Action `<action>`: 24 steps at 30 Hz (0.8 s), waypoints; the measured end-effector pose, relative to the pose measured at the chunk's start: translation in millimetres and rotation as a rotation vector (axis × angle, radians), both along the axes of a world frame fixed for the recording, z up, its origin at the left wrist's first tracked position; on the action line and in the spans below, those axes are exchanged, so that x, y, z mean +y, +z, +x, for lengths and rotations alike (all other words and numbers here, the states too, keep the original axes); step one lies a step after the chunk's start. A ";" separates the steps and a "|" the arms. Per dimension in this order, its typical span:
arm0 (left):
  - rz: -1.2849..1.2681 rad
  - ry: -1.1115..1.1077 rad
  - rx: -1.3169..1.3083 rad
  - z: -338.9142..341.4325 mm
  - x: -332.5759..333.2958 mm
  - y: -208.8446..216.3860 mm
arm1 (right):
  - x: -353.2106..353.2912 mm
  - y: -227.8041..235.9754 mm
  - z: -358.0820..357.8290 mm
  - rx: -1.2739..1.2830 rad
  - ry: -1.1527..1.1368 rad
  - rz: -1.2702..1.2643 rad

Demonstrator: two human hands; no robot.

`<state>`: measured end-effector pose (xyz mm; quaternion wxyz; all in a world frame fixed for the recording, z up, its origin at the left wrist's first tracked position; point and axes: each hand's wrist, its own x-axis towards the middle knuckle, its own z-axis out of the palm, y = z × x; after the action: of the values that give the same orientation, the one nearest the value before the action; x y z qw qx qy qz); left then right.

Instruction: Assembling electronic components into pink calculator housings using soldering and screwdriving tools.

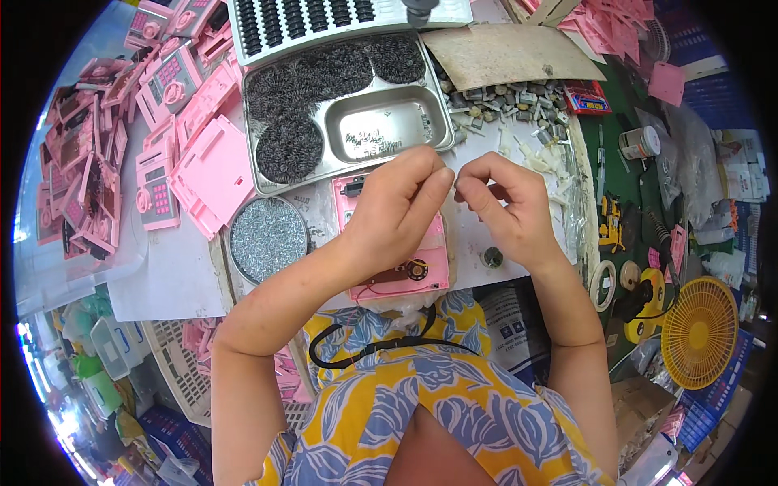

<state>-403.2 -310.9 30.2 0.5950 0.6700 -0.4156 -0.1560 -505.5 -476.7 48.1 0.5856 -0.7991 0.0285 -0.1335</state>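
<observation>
Over the near middle of the table, my left hand (pixel 399 204) and my right hand (pixel 512 209) face each other, fingertips a short gap apart. Each has its thumb and fingers pinched together; anything between them is too small to make out. Below my left hand lies an open pink plastic housing (pixel 433 274) with a round dark part and thin wires, partly covered by my hand and forearm. Just beyond the hands is a metal compartment tray (pixel 331 172) filled with black coil springs (pixel 289 151) and small metal pieces (pixel 369 144). A round tin of small screws (pixel 269 237) stands left.
Pink housings with keypads (pixel 168 83) pile up at the left. A white tray with black rows (pixel 304 20) sits at the back. Small metal parts (pixel 519 105) lie under a board (pixel 510 58). Rightward are a jar (pixel 639 143) and a yellow fan (pixel 699 333).
</observation>
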 end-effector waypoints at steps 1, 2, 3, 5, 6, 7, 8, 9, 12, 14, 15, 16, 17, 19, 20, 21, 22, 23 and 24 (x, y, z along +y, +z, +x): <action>0.047 -0.015 0.123 -1.3 1.1 -0.3 | 0.6 -1.5 0.4 -0.078 -0.025 -0.090; 0.055 -0.029 0.244 -1.6 1.6 0.0 | 0.2 -1.2 1.0 -0.094 -0.046 -0.124; 0.062 -0.042 0.364 -1.7 2.3 0.5 | -1.3 -0.9 1.6 -0.110 -0.067 -0.158; 0.082 -0.074 0.464 0.2 0.7 4.5 | -13.5 0.2 5.0 -0.164 -0.172 -0.310; 0.099 -0.084 0.445 2.7 3.9 9.1 | -27.2 -1.0 13.5 -0.202 -0.248 -0.422; 0.116 -0.083 0.423 4.2 8.7 12.8 | -43.4 -2.3 25.4 -0.244 -0.317 -0.531; 0.111 -0.056 0.397 4.2 10.2 12.9 | -68.8 -3.7 39.1 -0.277 -0.366 -0.737; 0.110 -0.029 0.370 3.4 12.3 13.0 | -95.9 -6.2 55.1 -0.307 -0.416 -0.940; 0.105 0.000 0.388 6.6 20.8 9.6 | -147.8 -22.7 95.1 -0.294 -0.440 -1.158; 0.071 0.001 0.454 4.2 28.3 8.9 | -160.4 -29.1 108.5 -0.253 -0.424 -1.267; 0.078 0.008 0.477 3.1 32.2 12.0 | -165.9 -31.2 108.7 -0.216 -0.411 -1.307; 0.090 0.020 0.502 1.6 37.4 15.5 | -164.5 -29.4 108.0 -0.216 -0.390 -1.343; 0.101 0.031 0.527 0.9 42.3 20.1 | -163.7 -26.0 105.4 -0.216 -0.368 -1.380; 0.109 0.043 0.482 2.7 50.9 22.9 | -159.3 -16.5 95.9 -0.246 -0.367 -1.386; 0.066 0.063 0.445 3.6 55.1 22.8 | -157.3 -10.6 90.7 -0.279 -0.392 -1.354; 0.023 0.083 0.409 3.5 59.5 22.4 | -153.8 -6.2 84.1 -0.313 -0.417 -1.321; -0.024 0.095 0.376 2.9 62.5 21.3 | -148.2 -0.5 69.7 -0.275 -0.405 -1.224; -0.133 0.128 0.397 1.7 66.9 20.2 | -138.2 3.8 52.0 -0.239 -0.389 -1.122; -0.172 0.139 0.385 1.1 73.8 23.8 | -127.5 5.5 33.3 -0.201 -0.374 -1.019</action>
<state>-402.1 -237.1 54.0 0.7276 0.6018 -0.2589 -0.2036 -472.1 -604.2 53.6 0.0910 -0.9460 0.0458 -0.3077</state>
